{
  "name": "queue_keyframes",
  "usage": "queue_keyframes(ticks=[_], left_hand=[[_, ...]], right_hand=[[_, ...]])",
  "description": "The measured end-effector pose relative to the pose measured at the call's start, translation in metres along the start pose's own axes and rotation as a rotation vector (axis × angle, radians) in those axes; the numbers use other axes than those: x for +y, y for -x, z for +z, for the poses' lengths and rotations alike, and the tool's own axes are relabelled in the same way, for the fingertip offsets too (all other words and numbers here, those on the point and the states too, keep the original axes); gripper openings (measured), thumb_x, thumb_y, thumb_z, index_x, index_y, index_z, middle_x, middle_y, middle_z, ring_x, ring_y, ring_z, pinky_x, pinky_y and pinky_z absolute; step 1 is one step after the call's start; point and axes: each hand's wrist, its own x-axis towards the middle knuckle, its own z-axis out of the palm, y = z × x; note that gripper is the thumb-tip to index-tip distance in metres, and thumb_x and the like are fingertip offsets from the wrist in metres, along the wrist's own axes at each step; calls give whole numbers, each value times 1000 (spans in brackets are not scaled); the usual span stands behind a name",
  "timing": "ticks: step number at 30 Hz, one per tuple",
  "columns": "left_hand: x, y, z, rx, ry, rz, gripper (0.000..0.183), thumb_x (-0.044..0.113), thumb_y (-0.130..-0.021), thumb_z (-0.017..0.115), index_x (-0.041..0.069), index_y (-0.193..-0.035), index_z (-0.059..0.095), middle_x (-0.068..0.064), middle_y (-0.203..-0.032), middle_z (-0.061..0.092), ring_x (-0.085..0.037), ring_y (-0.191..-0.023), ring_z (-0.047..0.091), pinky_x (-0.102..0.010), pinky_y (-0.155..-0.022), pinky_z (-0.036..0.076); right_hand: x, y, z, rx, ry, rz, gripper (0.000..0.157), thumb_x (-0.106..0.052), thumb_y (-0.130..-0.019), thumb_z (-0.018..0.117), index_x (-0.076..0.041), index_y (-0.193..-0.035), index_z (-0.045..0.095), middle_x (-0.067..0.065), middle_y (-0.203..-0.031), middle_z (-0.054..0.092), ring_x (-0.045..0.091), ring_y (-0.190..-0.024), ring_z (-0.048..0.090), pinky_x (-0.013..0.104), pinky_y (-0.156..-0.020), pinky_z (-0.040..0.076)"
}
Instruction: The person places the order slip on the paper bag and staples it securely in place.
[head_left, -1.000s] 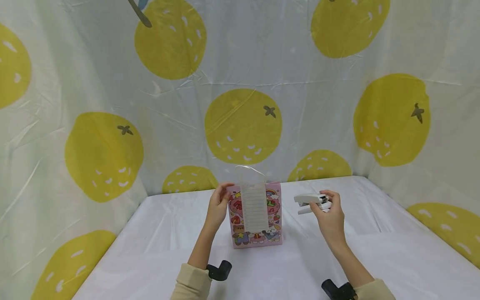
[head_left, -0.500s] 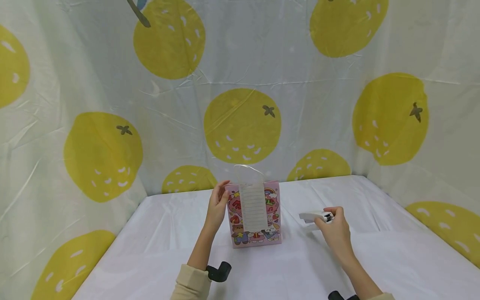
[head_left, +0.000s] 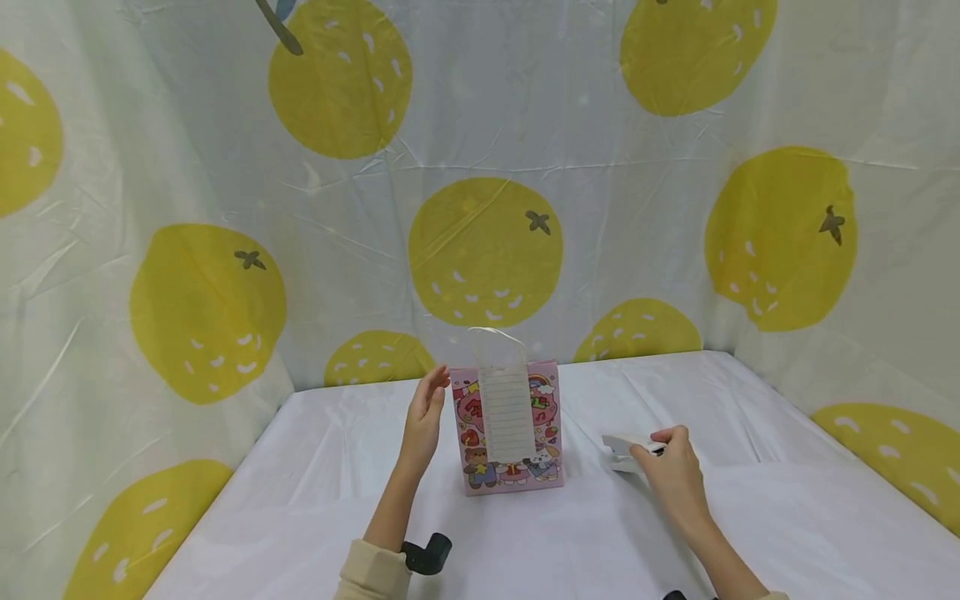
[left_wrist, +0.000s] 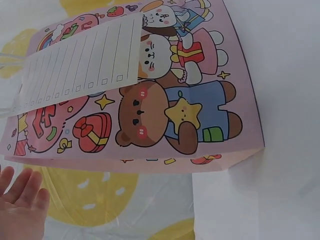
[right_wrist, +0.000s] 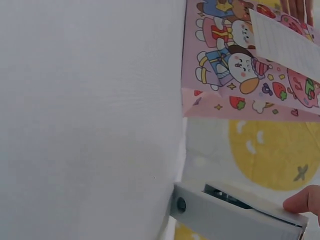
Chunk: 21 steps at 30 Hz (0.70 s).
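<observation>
A pink gift bag (head_left: 547, 429) printed with cartoon animals stands upright on the table. A lined white checklist sheet (head_left: 507, 417) lies against its front, below the pale cord handle (head_left: 498, 332). My left hand (head_left: 425, 417) is just left of the bag, fingers extended and holding nothing; in the left wrist view a gap shows between its fingertips and the bag's side. To the right of the bag, my right hand (head_left: 678, 475) grips a white stapler (head_left: 624, 450) between thumb and fingers, low at the tabletop. In the right wrist view the stapler's grey-white body (right_wrist: 235, 212) shows beside a fingertip.
A white cloth (head_left: 300, 542) covers the table. Behind it hangs a pale curtain (head_left: 480, 100) with large yellow fruit prints, enclosing the back and sides. A black wrist camera mount (head_left: 427, 554) sits on the left forearm.
My right hand has lowered the stapler toward the tabletop, slightly to the right. My left hand has let go of the bag's upper left edge and drawn back leftward. The bag has barely moved.
</observation>
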Motion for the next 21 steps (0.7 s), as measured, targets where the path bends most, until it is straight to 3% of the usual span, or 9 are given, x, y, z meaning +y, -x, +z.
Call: queue_keyframes(ticks=[6,11,16,21], left_hand=[[1,8,-7,21,-88,-17,39,15,-99,35,2,-135,37,-17,-139,40,-31,-132,32,-49,-109,23],[2,12,-13,30,-232,-33,40,22,-98,39,8,-135,39,-14,-139,41,-32,-133,31,-53,-107,22],[5,15,-17,33,-408,0,42,28,-96,42,11,-135,41,-12,-140,41,-33,-132,33,-54,-106,25],[3,18,-21,6,-633,43,46,32,-95,44,13,-137,40,-11,-141,40,-33,-132,33,-56,-107,19]], right_hand=[[3,6,-9,-81,122,-45,34,-24,-85,52,3,-105,47,21,-105,49,24,-79,53,27,-54,39],[8,9,-15,-128,202,-88,32,-24,-84,55,4,-101,51,25,-105,50,21,-72,50,27,-51,39],[13,9,-17,-177,259,-109,26,-20,-81,57,3,-93,54,22,-95,51,20,-69,49,28,-53,39],[17,11,-14,-249,287,-129,16,-12,-78,60,1,-84,53,15,-81,46,18,-63,44,27,-51,37]])
